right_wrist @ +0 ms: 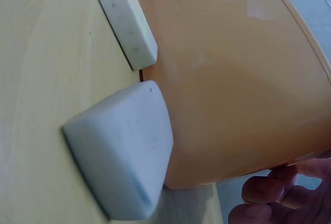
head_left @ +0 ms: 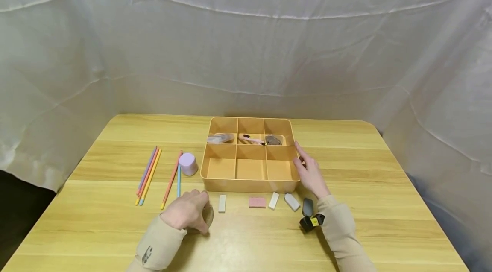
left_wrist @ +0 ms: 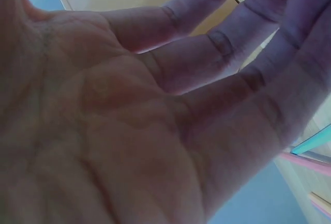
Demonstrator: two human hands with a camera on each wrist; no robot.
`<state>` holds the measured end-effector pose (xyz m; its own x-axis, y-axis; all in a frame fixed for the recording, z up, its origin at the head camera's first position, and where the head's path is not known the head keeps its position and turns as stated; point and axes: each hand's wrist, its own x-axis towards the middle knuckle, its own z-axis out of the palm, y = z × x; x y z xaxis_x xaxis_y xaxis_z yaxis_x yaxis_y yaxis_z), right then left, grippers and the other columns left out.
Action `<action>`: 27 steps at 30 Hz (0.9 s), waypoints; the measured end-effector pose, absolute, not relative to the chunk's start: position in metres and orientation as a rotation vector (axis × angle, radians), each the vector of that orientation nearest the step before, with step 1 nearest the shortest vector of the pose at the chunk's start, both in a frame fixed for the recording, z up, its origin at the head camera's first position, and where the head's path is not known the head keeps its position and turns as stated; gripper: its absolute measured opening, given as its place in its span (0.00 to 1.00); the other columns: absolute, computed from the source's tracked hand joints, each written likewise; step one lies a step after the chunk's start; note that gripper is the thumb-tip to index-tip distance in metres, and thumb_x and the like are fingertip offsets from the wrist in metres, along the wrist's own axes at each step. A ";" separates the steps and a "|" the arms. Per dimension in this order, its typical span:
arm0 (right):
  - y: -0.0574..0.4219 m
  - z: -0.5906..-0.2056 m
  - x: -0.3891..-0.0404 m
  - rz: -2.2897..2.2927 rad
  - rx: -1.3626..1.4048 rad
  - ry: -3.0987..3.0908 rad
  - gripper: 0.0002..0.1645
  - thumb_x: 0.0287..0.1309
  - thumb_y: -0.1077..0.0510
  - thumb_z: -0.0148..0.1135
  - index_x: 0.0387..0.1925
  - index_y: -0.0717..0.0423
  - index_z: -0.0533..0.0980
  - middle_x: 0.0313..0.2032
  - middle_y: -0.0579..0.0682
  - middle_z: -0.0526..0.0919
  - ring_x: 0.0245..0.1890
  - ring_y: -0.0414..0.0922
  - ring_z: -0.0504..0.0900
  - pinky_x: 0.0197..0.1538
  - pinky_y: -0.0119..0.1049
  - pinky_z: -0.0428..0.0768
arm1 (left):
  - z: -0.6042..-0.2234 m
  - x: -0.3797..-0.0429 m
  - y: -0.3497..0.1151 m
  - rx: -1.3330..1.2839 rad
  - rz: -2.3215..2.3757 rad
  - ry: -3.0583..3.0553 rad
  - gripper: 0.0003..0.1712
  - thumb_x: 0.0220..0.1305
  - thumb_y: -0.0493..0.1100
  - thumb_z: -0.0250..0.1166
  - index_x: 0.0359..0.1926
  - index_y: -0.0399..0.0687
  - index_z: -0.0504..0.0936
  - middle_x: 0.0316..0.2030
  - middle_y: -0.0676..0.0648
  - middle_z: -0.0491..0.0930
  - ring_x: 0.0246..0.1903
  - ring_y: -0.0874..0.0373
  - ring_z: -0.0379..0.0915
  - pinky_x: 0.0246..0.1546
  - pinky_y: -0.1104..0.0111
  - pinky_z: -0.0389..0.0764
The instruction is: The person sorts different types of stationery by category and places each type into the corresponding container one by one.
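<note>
My left hand (head_left: 188,209) is at the table's front left, its thumb and fingers curled round the edge of a round brownish disc (head_left: 209,215). The hand covers much of the disc; the left wrist view shows only the palm (left_wrist: 124,120) and bent fingers. On the right, my right hand (head_left: 312,176) rests against the side of an orange organizer box (head_left: 250,185), fingertips right at its rim. The right wrist view shows loosely bent fingers (right_wrist: 264,189) beside the box wall (right_wrist: 238,79). The box has two rows of compartments; small items lie in the back row.
Before the box lie a narrow white eraser (head_left: 222,203), a pink eraser (head_left: 257,202), two more whitish erasers (head_left: 292,202), a dark oval piece (head_left: 307,207) and a black object with a yellow label (head_left: 306,224). Several colored pencils (head_left: 147,176) and a lilac round container (head_left: 188,164) are left.
</note>
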<state>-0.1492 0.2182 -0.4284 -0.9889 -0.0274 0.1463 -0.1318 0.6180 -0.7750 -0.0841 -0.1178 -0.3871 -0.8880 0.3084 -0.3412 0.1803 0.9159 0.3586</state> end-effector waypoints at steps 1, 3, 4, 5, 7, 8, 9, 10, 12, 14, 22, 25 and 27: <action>0.218 -0.429 -0.150 1.318 0.129 -2.720 0.32 0.74 0.63 0.44 0.76 0.61 0.57 0.27 0.52 0.69 0.20 0.37 0.62 0.25 0.29 0.65 | -0.387 -0.084 -0.119 0.354 0.456 2.675 0.26 0.30 0.38 0.85 0.31 0.44 0.78 0.29 0.48 0.77 0.31 0.55 0.73 0.34 0.62 0.81; 0.218 -0.428 -0.150 1.329 0.131 -2.716 0.32 0.74 0.64 0.44 0.76 0.61 0.57 0.27 0.52 0.69 0.20 0.37 0.62 0.24 0.28 0.65 | -0.385 -0.085 -0.120 0.354 0.461 2.666 0.25 0.33 0.40 0.84 0.33 0.43 0.79 0.30 0.48 0.78 0.30 0.56 0.73 0.32 0.64 0.81; 0.218 -0.428 -0.150 1.334 0.132 -2.714 0.32 0.74 0.64 0.44 0.76 0.62 0.57 0.27 0.52 0.69 0.20 0.36 0.62 0.24 0.28 0.65 | -0.385 -0.086 -0.121 0.352 0.467 2.659 0.25 0.34 0.40 0.83 0.33 0.43 0.79 0.30 0.49 0.78 0.30 0.56 0.73 0.31 0.65 0.80; 0.218 -0.428 -0.150 1.335 0.135 -2.711 0.32 0.74 0.64 0.44 0.76 0.62 0.57 0.26 0.52 0.69 0.20 0.36 0.62 0.24 0.28 0.65 | -0.384 -0.087 -0.121 0.352 0.470 2.652 0.24 0.35 0.41 0.82 0.33 0.43 0.78 0.29 0.49 0.77 0.29 0.56 0.73 0.30 0.66 0.79; 0.219 -0.428 -0.150 1.335 0.143 -2.704 0.32 0.73 0.65 0.44 0.76 0.63 0.57 0.26 0.52 0.69 0.20 0.35 0.62 0.24 0.28 0.65 | -0.383 -0.088 -0.122 0.356 0.478 2.632 0.22 0.37 0.41 0.81 0.33 0.43 0.78 0.29 0.49 0.77 0.28 0.57 0.72 0.28 0.67 0.77; 0.219 -0.428 -0.150 1.338 0.147 -2.700 0.32 0.73 0.65 0.44 0.76 0.63 0.57 0.26 0.53 0.70 0.19 0.35 0.62 0.23 0.28 0.65 | -0.382 -0.088 -0.123 0.362 0.480 2.625 0.22 0.38 0.42 0.80 0.33 0.43 0.78 0.29 0.49 0.77 0.28 0.57 0.72 0.27 0.67 0.76; 0.219 -0.428 -0.150 1.338 0.149 -2.699 0.32 0.73 0.65 0.45 0.76 0.63 0.57 0.26 0.53 0.70 0.19 0.34 0.62 0.23 0.28 0.65 | -0.381 -0.088 -0.123 0.374 0.484 2.622 0.21 0.39 0.42 0.80 0.34 0.43 0.79 0.29 0.50 0.78 0.28 0.57 0.72 0.28 0.67 0.76; 0.219 -0.429 -0.150 1.338 0.150 -2.698 0.32 0.73 0.65 0.45 0.76 0.63 0.57 0.26 0.53 0.70 0.19 0.34 0.62 0.23 0.28 0.65 | -0.381 -0.089 -0.124 0.385 0.490 2.618 0.21 0.39 0.43 0.80 0.34 0.43 0.79 0.30 0.50 0.79 0.29 0.58 0.72 0.28 0.67 0.76; 0.219 -0.429 -0.150 1.339 0.153 -2.697 0.32 0.73 0.65 0.45 0.76 0.63 0.57 0.26 0.53 0.70 0.19 0.34 0.63 0.23 0.28 0.66 | -0.380 -0.089 -0.125 0.421 0.513 2.615 0.22 0.40 0.43 0.79 0.36 0.41 0.81 0.32 0.48 0.81 0.30 0.58 0.72 0.31 0.65 0.77; 0.219 -0.429 -0.149 1.337 0.156 -2.695 0.32 0.74 0.65 0.45 0.76 0.63 0.58 0.26 0.53 0.70 0.19 0.34 0.62 0.23 0.28 0.66 | -0.379 -0.089 -0.127 0.457 0.549 2.606 0.25 0.41 0.42 0.77 0.42 0.37 0.82 0.35 0.47 0.82 0.31 0.58 0.72 0.33 0.64 0.78; 0.218 -0.430 -0.150 1.343 0.160 -2.689 0.32 0.73 0.65 0.45 0.76 0.63 0.58 0.26 0.53 0.70 0.19 0.34 0.62 0.23 0.28 0.66 | -0.374 -0.088 -0.133 0.700 0.639 2.545 0.12 0.55 0.41 0.65 0.37 0.37 0.78 0.27 0.50 0.70 0.29 0.59 0.64 0.26 0.70 0.66; 0.218 -0.430 -0.150 1.343 0.152 -2.692 0.32 0.74 0.65 0.45 0.76 0.62 0.57 0.26 0.53 0.70 0.19 0.34 0.62 0.24 0.29 0.66 | -0.371 -0.087 -0.135 0.745 0.670 2.522 0.09 0.61 0.43 0.61 0.36 0.41 0.77 0.40 0.45 0.79 0.38 0.56 0.70 0.36 0.65 0.75; 0.218 -0.430 -0.150 1.339 0.145 -2.695 0.32 0.74 0.65 0.45 0.76 0.62 0.57 0.26 0.53 0.70 0.20 0.34 0.63 0.24 0.29 0.66 | -0.368 -0.086 -0.136 0.755 0.707 2.502 0.17 0.64 0.44 0.59 0.47 0.36 0.79 0.47 0.42 0.79 0.44 0.54 0.72 0.44 0.60 0.78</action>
